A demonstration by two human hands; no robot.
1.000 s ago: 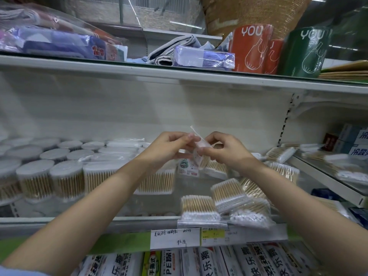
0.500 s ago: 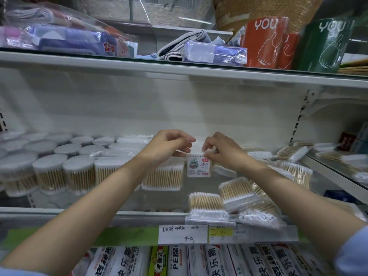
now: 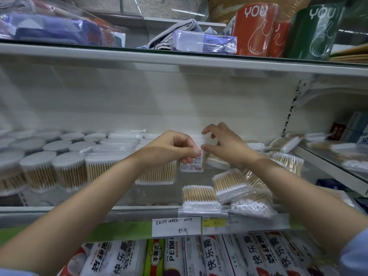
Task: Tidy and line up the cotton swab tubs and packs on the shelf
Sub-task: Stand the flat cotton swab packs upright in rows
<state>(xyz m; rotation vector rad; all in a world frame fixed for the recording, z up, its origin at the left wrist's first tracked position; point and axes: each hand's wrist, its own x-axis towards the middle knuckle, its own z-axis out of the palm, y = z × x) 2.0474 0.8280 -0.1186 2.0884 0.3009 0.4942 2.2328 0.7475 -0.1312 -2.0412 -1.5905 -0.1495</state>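
A small labelled cotton swab pack (image 3: 192, 165) stands upright at the middle of the shelf (image 3: 79, 210). My left hand (image 3: 173, 149) pinches its upper left side. My right hand (image 3: 225, 145) is beside its top with fingers spread, the thumb at the pack's edge. Left of the hands, several round swab tubs (image 3: 37, 173) stand in rows, then rectangular tubs (image 3: 156, 175). Below my right hand, loose bagged swab packs (image 3: 200, 197) lie tilted and overlapping near the front edge, one pack (image 3: 229, 185) leaning on the others.
More swab packs (image 3: 286, 143) lie scattered at the right and on the neighbouring glass shelf (image 3: 326, 166). Above are folded cloths (image 3: 203, 41) and orange (image 3: 256, 28) and green rolls (image 3: 316, 30). A price label (image 3: 176, 226) hangs on the front rail; boxed wrap (image 3: 215, 257) fills the shelf below.
The small pack was held up in both hands, then lowered onto the shelf upright. My right hand's fingers have spread apart; the left still pinches the pack.
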